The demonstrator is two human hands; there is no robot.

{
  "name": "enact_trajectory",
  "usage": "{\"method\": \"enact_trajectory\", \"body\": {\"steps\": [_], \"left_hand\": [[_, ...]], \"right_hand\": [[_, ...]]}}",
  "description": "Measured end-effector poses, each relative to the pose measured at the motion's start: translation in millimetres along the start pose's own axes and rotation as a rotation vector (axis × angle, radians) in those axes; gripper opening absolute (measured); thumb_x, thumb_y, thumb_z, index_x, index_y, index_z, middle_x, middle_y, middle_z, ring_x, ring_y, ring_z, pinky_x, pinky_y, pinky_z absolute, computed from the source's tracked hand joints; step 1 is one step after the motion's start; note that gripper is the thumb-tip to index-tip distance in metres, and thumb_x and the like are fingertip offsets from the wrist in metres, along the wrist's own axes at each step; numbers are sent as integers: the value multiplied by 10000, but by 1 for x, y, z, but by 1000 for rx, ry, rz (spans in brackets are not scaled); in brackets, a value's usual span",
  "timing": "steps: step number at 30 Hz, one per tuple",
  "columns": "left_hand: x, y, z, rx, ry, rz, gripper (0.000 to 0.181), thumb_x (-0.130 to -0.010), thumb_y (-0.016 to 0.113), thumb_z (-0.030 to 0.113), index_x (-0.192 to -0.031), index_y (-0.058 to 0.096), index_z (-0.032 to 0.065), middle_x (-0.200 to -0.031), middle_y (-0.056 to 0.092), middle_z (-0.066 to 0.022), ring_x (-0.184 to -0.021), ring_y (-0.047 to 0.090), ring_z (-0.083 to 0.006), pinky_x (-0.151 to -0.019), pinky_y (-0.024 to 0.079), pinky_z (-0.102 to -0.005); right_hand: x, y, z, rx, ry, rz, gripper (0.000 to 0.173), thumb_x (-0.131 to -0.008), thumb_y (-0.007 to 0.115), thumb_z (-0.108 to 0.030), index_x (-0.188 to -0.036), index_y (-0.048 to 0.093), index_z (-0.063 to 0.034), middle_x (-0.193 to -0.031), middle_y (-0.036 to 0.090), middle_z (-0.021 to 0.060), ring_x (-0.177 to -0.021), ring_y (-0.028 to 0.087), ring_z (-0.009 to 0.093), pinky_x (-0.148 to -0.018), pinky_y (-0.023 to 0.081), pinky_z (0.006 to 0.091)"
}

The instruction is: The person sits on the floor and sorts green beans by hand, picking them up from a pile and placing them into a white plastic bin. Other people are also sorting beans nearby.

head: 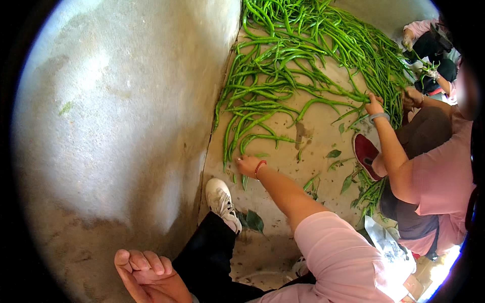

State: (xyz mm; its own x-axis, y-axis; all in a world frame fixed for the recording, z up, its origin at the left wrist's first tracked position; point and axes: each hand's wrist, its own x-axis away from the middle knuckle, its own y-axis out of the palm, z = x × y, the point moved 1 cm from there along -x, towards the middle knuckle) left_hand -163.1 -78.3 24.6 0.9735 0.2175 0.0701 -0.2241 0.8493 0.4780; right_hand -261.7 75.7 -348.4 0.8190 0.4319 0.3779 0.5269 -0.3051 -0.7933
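My right hand, a red beaded bracelet at its wrist, reaches down to the near end of loose long green chili peppers on the floor. Its fingers are blurred and bent beside the stem of a curved pepper; whether they grip it is hidden. My left hand is raised at the bottom left, palm up, fingers half curled, with nothing in it. The peppers lie roughly side by side, thickening into a heap at the top.
A pale wall rises on the left. At right, a squatting co-worker's hand holds pepper ends; another person's gloved hand holds peppers farther back. Leaves and stems lie on the floor. My white shoe stands near the wall.
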Motion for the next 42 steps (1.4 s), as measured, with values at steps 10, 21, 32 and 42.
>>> {"method": "enact_trajectory", "body": {"steps": [10, 21, 32, 42], "left_hand": [[7, 8, 0, 38, -68, -6, 250, -859, 328, 227, -1016, 409, 50, -783, 415, -20, -688, 382, -146, -613, 329, -260], [12, 18, -14, -58, -72, 90, 235, -853, 340, 219, -1014, 407, 61, -743, 411, -12, -625, 385, -113, -540, 340, -217], [16, 27, -16, -83, -85, 169, 222, -842, 361, 223, -996, 416, 74, -706, 408, 0, -589, 386, -98, -509, 339, -207], [40, 19, -32, 89, -566, 62, 192, -777, 481, 251, -909, 506, 114, -737, 520, 27, -677, 468, -103, -587, 366, -232]], "right_hand": [[76, -69, -4, -48, 85, 482, 195, -655, 480, -71, -849, 475, -55, -796, 470, 202, -671, 495, 330, -539, 422, 405], [19, -49, 81, -211, 745, 321, 273, -711, 551, -156, -963, 500, -63, -862, 522, 222, -796, 527, 316, -683, 445, 383], [61, -44, 78, -436, 897, 61, 308, -633, 634, -218, -773, 519, 31, -684, 551, 152, -592, 547, 226, -521, 454, 333], [253, -101, -39, -1244, 631, -31, 170, -654, 584, -172, -738, 505, -47, -598, 476, 24, -462, 419, 95, -401, 356, 237]]}}
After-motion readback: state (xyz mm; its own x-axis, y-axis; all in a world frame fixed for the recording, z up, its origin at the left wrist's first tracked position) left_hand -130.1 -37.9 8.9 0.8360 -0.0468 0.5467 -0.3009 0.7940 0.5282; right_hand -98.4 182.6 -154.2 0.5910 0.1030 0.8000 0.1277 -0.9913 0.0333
